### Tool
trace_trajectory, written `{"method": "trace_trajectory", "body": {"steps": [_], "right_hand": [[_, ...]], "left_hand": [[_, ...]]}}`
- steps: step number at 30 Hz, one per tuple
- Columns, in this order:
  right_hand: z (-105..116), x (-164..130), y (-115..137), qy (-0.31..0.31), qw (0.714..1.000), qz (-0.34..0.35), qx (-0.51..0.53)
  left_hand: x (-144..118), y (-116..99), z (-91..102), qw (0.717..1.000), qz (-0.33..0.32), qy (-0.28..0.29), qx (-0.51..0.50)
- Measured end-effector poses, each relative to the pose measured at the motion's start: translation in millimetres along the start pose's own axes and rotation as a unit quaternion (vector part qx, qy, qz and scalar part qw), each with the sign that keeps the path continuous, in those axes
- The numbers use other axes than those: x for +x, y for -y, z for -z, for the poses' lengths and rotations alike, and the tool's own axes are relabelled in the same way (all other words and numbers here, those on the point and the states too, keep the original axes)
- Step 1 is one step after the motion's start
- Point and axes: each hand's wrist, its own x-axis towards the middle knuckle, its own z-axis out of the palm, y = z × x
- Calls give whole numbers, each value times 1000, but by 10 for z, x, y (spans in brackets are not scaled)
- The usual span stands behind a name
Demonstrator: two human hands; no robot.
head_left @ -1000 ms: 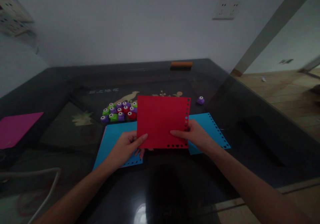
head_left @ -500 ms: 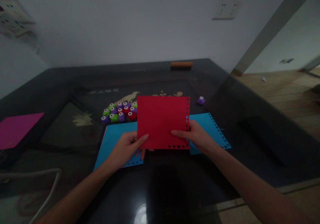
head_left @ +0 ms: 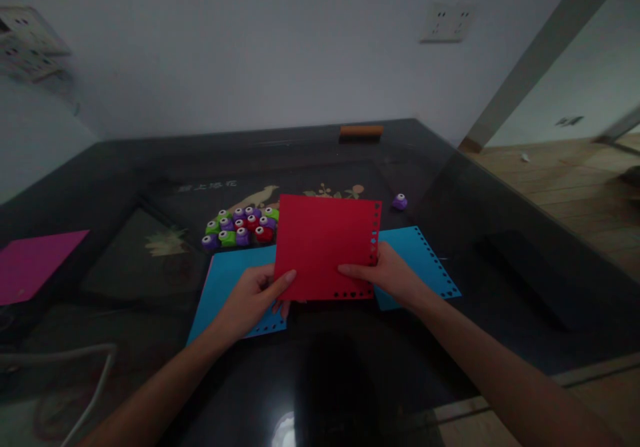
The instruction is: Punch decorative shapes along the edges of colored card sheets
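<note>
A red sheet of paper (head_left: 327, 244) is held up between both hands, with small shapes punched along its right and lower edges. My left hand (head_left: 257, 294) pinches its lower left side, thumb in front and fingers behind. On the right side, my right hand (head_left: 387, 272) grips it the same way. Behind and below lie a blue sheet (head_left: 235, 270) on the left and another blue sheet (head_left: 417, 260) on the right, both with punched edges. The red sheet covers the space between them.
Several green, purple and red eyeball-topped toys (head_left: 243, 227) cluster behind the left blue sheet. One purple toy (head_left: 399, 201) sits apart at right. A magenta sheet (head_left: 40, 264) lies far left, a brown cylinder (head_left: 361, 130) at the back, a white cable (head_left: 100, 380) at front left.
The red sheet has tilted slightly, its right edge now leaning, and it sits a touch lower. Both hands keep their hold. The camera view has shifted a little.
</note>
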Motion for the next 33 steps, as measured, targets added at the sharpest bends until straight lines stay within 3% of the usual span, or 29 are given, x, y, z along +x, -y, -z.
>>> {"method": "trace_trajectory", "body": {"steps": [16, 28, 33], "right_hand": [[7, 22, -46, -21, 1000, 14, -15], [9, 19, -19, -36, 998, 17, -39], [16, 32, -41, -36, 998, 14, -48]], "left_hand": [[38, 23, 68, 999, -16, -49, 4], [30, 16, 44, 998, -5, -53, 18], [37, 32, 74, 995, -37, -84, 35]]}}
